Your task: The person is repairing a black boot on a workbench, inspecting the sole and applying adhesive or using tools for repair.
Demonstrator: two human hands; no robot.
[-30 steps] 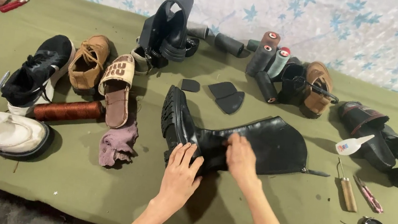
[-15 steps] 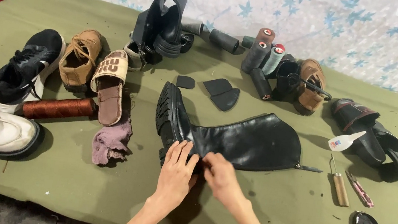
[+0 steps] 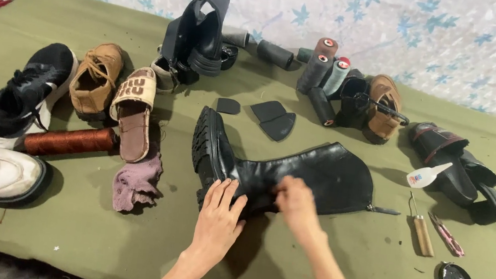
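A tall black boot [image 3: 294, 173] is laid on its side at the centre of the green cloth-covered table [image 3: 91, 234], sole toward 9 o'clock, shaft toward 3 o'clock. The left hand [image 3: 219, 218] is pressed flat on the heel end, fingers spread. The right hand [image 3: 295, 202] is set on the shaft's lower edge; its fingers are blurred, possibly pinching the leather, though this cannot be told. A pinkish rag [image 3: 137, 182] is seen at 9 o'clock of the boot, two black sole pieces [image 3: 272, 118] at 12 o'clock, a wooden-handled awl [image 3: 421, 227] at 3 o'clock
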